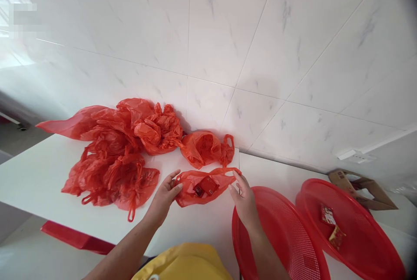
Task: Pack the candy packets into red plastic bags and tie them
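A small red plastic bag [203, 186] lies on the white table [39, 176] in front of me, with small red packets showing through it. My left hand [164, 197] pinches the bag's left edge. My right hand [243, 197] holds its right handle, stretching the bag between both hands.
A heap of filled red plastic bags [114, 154] lies to the left, and one more red bag [205, 147] sits by the tiled wall. Two red mesh baskets [280, 232] [358, 223] stand at right, the far one holding wrapped sweets [330, 223]. A cardboard box [365, 186] is behind.
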{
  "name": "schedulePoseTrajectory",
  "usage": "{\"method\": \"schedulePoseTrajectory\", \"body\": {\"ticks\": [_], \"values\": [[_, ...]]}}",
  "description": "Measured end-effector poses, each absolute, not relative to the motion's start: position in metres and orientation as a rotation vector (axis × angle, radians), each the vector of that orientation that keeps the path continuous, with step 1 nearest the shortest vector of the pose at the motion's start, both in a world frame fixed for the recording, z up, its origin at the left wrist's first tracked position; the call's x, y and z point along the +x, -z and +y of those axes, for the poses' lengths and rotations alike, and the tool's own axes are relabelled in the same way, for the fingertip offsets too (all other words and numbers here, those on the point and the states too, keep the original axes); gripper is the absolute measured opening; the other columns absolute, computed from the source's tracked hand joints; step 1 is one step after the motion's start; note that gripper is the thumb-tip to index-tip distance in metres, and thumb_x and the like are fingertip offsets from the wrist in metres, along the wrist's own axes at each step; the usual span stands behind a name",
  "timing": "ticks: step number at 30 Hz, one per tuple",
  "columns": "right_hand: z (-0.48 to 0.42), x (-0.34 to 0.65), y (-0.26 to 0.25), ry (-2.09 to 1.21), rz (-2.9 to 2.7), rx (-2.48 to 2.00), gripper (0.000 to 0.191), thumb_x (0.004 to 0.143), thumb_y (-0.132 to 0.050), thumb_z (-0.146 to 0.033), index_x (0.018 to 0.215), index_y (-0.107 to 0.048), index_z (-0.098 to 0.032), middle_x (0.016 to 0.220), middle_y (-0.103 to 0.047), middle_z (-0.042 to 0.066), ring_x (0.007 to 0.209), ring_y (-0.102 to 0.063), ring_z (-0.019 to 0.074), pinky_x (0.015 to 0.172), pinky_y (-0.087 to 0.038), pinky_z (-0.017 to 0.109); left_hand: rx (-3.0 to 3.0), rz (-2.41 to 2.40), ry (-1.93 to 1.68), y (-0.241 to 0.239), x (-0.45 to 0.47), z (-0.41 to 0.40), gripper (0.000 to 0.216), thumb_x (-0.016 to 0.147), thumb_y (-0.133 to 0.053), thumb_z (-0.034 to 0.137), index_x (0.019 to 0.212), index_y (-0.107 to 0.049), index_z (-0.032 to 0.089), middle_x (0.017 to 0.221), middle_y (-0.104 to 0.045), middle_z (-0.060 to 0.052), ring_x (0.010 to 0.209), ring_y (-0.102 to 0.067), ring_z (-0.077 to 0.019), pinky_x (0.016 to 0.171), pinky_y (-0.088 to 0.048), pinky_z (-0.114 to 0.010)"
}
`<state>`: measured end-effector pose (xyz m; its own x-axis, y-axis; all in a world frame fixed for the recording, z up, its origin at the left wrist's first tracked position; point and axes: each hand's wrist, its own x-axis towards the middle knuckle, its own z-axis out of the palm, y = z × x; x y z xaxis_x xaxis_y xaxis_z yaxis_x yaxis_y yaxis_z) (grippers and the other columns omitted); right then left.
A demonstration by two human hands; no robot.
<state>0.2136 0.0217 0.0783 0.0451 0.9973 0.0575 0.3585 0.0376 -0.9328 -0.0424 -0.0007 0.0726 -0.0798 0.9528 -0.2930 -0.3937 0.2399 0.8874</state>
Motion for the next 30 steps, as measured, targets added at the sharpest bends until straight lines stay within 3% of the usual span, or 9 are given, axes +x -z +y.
{"method": "schedulePoseTrajectory", "body": {"ticks": [3,8,15,18,24,30], "values": [[0.009,0.221,-0.087,-0.947,-1.373,-1.504,0.055,0.086,-0.054,-0.045,0.138,-0.047,-0.03,0.15,-0.039,0.005,0.132,-0.043,0.026,0.11,-0.037,0.046,0.836,1.178,-1.292,-0.083,-0.042,0.006,0.071,0.072,-0.073,0.034,0.136,-0.044,0.019,0.087,-0.064,-0.001,0.08,-0.062,-0.0167,0.076,-0.05,-0.03],[-0.003,0.223,-0.095,-1.22,-1.239,-1.421,0.058,0.082,-0.06,-0.051,0.136,-0.049,-0.033,0.149,-0.042,0.005,0.13,-0.047,0.0284,0.108,-0.038,0.047,0.953,1.325,-1.263,-0.07,-0.042,0.012,0.067,0.071,-0.069,0.03,0.133,-0.046,0.019,0.085,-0.061,0.001,0.077,-0.059,-0.0153,0.073,-0.047,-0.029],[-0.002,0.216,-0.108,-1.358,-1.289,-1.206,0.051,0.084,-0.057,-0.052,0.132,-0.053,-0.034,0.148,-0.044,0.001,0.138,-0.036,0.0238,0.115,-0.028,0.045,0.887,1.408,-1.208,-0.045,-0.054,0.008,0.064,0.068,-0.066,0.027,0.128,-0.047,0.016,0.09,-0.071,-0.005,0.077,-0.064,-0.0185,0.077,-0.048,-0.034],[-0.001,0.22,-0.108,-1.354,-1.278,-1.173,0.048,0.086,-0.055,-0.05,0.132,-0.054,-0.034,0.147,-0.045,0.002,0.137,-0.038,0.0235,0.115,-0.029,0.046,0.86,1.427,-1.184,-0.038,-0.059,0.005,0.058,0.066,-0.064,0.025,0.121,-0.052,0.017,0.09,-0.074,-0.007,0.072,-0.065,-0.0193,0.075,-0.048,-0.035],[-0.005,0.226,-0.102,-1.252,-1.242,-1.378,0.037,0.084,-0.058,-0.048,0.114,-0.066,-0.028,0.127,-0.063,0.006,0.128,-0.049,0.025,0.109,-0.038,0.044,0.905,1.444,-1.154,-0.028,-0.063,0.003,0.042,0.07,-0.062,0.026,0.112,-0.058,0.019,0.091,-0.075,-0.008,0.076,-0.065,-0.0209,0.074,-0.047,-0.033],[-0.013,0.237,-0.079,-0.995,-1.191,-1.615,0.061,0.081,-0.057,-0.043,0.138,-0.044,-0.025,0.103,-0.068,0.005,0.1,-0.064,0.0225,0.095,-0.048,0.039,1.059,1.592,-1.175,-0.053,-0.059,0.005,0.024,0.071,-0.066,0.033,0.092,-0.068,0.022,0.076,-0.068,-0.001,0.072,-0.059,-0.0195,0.068,-0.041,-0.028]]}}
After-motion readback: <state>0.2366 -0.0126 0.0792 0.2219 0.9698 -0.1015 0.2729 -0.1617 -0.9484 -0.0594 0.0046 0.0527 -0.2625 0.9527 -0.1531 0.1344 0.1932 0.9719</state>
